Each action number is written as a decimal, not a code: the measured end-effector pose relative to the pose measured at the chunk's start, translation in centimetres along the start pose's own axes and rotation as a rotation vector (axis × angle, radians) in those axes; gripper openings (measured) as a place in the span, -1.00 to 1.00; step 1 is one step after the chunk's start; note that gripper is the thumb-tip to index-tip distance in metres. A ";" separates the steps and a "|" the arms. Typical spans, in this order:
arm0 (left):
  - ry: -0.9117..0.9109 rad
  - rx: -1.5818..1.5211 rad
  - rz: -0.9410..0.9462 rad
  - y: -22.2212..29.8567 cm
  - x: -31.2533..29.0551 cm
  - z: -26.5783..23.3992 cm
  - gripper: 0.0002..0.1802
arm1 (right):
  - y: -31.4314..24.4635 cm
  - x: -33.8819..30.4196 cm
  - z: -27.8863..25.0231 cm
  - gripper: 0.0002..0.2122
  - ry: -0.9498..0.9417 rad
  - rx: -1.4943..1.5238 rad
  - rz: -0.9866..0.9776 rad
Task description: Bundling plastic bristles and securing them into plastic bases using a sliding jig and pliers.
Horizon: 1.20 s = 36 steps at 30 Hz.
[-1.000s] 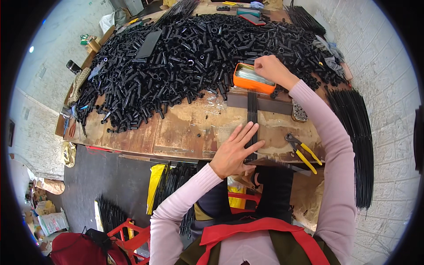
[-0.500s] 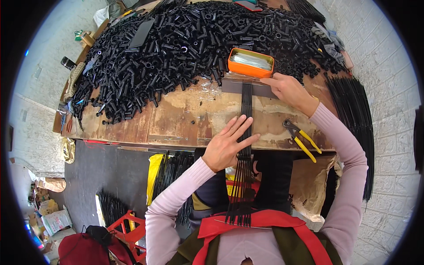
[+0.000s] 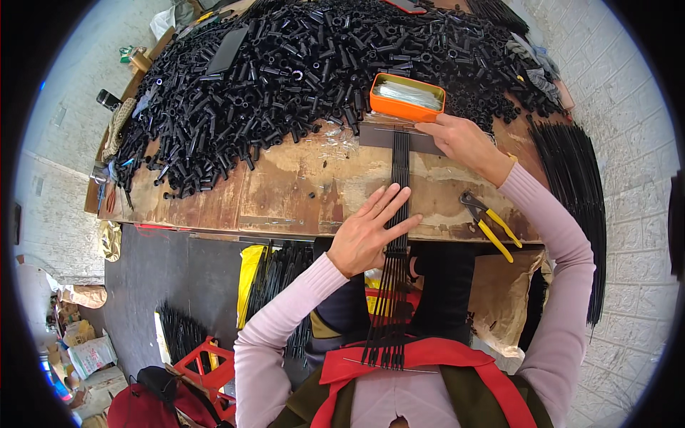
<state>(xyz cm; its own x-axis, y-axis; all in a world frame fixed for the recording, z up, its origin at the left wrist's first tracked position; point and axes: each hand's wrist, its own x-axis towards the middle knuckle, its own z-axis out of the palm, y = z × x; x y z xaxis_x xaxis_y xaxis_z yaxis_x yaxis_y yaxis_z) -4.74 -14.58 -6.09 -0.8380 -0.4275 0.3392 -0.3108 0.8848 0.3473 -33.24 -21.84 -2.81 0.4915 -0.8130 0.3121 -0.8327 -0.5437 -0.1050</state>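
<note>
Black rods [image 3: 401, 160] overhang the bench's [image 3: 285, 192] near edge, apparently steadied side by side by the open, spread left hand [image 3: 372, 230], while the right hand [image 3: 464, 145] seemingly pinches thin wire [image 3: 385, 130] across their far ends.

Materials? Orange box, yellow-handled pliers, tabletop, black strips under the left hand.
Orange box: plastic or painted metal, smooth satin; even colour leaves it open.
Yellow-handled pliers: dark head, likely steel; smooth, solid-yellow grips suggest plastic or rubber.
Tabletop: likely wood or plywood, worn; brown, patchy, stained.
Black strips under the left hand: slim, dark, smooth-looking; plastic or coated metal, can't tell.
</note>
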 end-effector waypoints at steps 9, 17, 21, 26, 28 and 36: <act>-0.013 0.006 0.004 -0.2 -0.2 0.1 -0.07 | -0.3 -0.6 -1.2 -0.66 -0.010 0.039 0.026; -0.009 0.003 0.011 -0.2 -0.1 0.4 -0.06 | 0.3 -0.4 -0.4 -0.63 -0.028 0.003 0.000; -0.005 -0.013 0.010 -0.2 -0.2 0.2 -0.06 | 0.2 -0.4 -0.3 -0.64 -0.026 0.012 -0.010; -0.009 -0.010 0.012 -0.1 -0.1 0.1 -0.07 | 1.0 -0.3 -0.2 -0.70 -0.020 0.023 -0.042; 0.006 -0.031 0.019 -0.2 -0.1 0.3 -0.07 | 1.0 -0.6 -0.2 -0.72 -0.020 0.032 -0.039; -0.002 -0.014 0.014 -0.1 0.0 0.1 -0.07 | 1.1 -0.5 0.0 -0.73 -0.009 0.030 -0.032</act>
<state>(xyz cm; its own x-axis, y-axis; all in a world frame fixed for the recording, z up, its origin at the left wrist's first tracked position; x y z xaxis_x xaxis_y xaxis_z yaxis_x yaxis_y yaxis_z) -4.73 -14.60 -6.21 -0.8430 -0.4146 0.3427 -0.2926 0.8881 0.3546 -34.37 -22.03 -3.04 0.5200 -0.7969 0.3074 -0.8087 -0.5751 -0.1231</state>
